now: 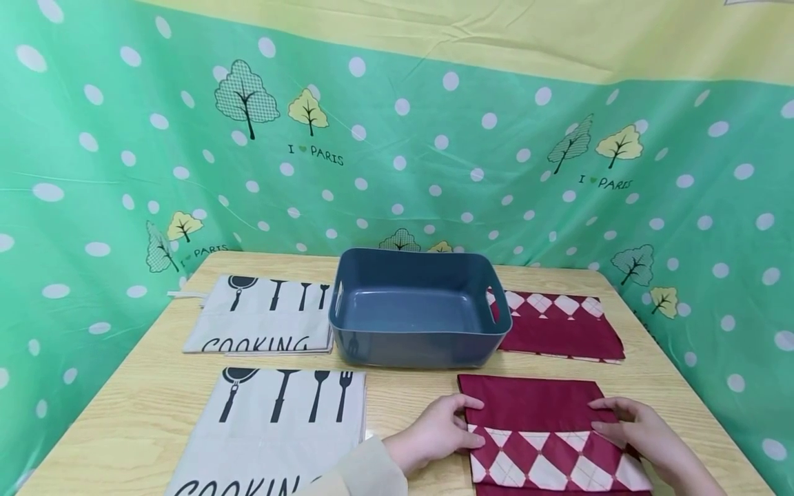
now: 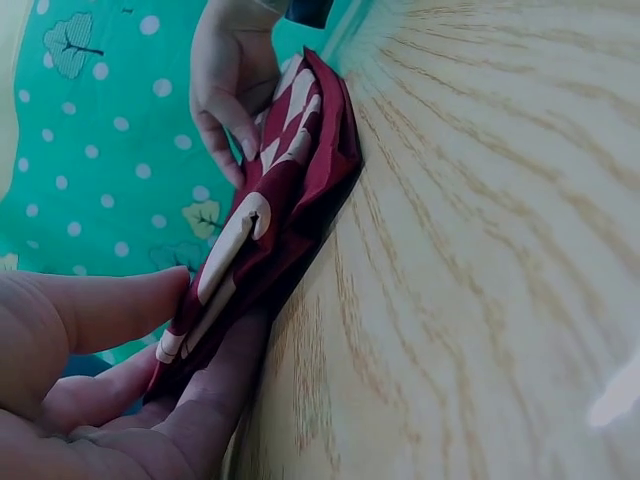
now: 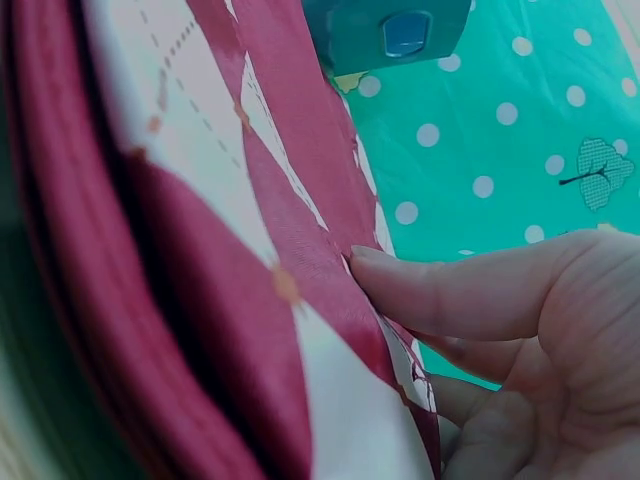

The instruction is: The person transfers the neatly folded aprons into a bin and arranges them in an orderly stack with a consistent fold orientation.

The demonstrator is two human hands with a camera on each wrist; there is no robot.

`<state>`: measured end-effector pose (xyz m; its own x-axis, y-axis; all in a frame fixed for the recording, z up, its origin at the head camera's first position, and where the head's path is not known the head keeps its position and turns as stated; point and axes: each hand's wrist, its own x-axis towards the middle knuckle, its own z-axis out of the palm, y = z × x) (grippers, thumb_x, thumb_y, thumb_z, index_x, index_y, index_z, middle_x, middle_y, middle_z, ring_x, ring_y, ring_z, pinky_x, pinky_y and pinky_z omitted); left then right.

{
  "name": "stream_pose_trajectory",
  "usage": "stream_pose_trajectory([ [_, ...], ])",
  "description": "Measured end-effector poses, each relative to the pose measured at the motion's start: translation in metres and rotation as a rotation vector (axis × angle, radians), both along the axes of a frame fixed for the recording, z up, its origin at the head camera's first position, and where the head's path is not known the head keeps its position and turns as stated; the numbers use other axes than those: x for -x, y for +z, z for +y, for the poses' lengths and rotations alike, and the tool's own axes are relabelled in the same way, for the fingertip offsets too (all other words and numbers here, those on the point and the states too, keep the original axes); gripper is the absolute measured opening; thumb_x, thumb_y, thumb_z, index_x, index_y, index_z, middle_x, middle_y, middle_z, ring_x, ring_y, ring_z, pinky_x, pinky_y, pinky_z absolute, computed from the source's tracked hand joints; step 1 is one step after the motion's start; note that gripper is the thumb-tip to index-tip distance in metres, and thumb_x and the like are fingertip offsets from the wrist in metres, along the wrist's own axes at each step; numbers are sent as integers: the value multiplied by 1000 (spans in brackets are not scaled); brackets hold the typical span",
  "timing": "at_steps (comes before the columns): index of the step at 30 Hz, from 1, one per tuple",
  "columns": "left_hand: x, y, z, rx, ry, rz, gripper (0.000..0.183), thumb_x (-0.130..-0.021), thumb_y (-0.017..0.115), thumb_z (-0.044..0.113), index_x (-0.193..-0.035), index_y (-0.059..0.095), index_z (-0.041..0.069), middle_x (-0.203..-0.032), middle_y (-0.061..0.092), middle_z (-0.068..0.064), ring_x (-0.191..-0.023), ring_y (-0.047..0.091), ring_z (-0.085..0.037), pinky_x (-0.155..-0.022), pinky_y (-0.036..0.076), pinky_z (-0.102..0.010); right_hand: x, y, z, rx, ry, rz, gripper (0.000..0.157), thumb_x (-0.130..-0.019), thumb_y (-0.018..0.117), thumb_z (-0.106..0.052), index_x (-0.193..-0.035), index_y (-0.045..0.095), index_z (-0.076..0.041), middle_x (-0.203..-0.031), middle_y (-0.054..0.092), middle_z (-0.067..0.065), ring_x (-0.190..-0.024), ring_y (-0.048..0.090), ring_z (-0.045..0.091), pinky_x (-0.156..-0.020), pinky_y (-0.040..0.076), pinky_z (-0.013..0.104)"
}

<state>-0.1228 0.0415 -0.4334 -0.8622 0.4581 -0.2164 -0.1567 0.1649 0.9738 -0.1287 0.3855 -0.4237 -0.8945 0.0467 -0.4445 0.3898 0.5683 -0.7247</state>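
A folded maroon cloth with a band of white diamonds (image 1: 546, 455) lies at the front right of the table. At its left edge my left hand (image 1: 437, 430) pinches the layers; the left wrist view shows the thumb (image 2: 130, 305) on top and fingers underneath. My right hand (image 1: 642, 430) grips the opposite edge. In the right wrist view its thumb (image 3: 450, 295) presses on the diamond band, while the other fingers are partly hidden behind the cloth.
A blue plastic bin (image 1: 409, 348) with side handle holes stands mid-table. Behind its right side lies another maroon diamond cloth (image 1: 558, 334). Two folded white cloths printed with utensils lie on the left, one farther back (image 1: 267, 324) and one nearer (image 1: 279, 437). A polka-dot curtain (image 1: 397, 165) hangs behind.
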Motion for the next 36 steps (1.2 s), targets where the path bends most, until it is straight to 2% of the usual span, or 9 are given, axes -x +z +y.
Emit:
stream_pose_trajectory([
  [5,1,-1,1,7,17,-10,45,-79,75,-9,-121,66,6,-84,59,-4,-67,54,-11,-63,55,-25,0,1,-1,7,-5,4,45,-91,66,-10,-129,52,11,-124,58,26,-99,60,19,-80,54,30],
  [12,-1,-2,2,-37,42,-42,47,-79,72,-13,-122,66,5,-79,59,-6,-62,54,-12,-62,57,-27,-1,5,-3,-21,-3,3,50,-92,67,-15,-132,51,11,-126,56,30,-101,59,20,-82,53,33],
  [21,-6,5,-3,-50,62,-35,48,-79,72,-13,-121,66,7,-68,57,-4,-60,54,-11,-61,57,-29,-2,10,-7,-28,1,4,53,-93,68,-22,-133,51,9,-127,57,28,-108,56,26,-83,53,36],
  [28,-9,10,-7,-82,69,-16,48,-78,73,-13,-122,66,5,-72,61,-6,-62,57,-11,-60,58,-28,-2,14,-9,-19,7,6,53,-94,67,-23,-133,51,8,-128,56,27,-110,53,30,-84,52,36],
  [36,-11,19,-11,-117,67,-80,47,-80,71,-12,-124,65,6,-79,68,-12,-67,65,-13,-63,61,-34,-4,20,-13,-5,-3,12,52,-93,67,-22,-133,51,8,-126,57,23,-107,55,23,-82,53,33],
])
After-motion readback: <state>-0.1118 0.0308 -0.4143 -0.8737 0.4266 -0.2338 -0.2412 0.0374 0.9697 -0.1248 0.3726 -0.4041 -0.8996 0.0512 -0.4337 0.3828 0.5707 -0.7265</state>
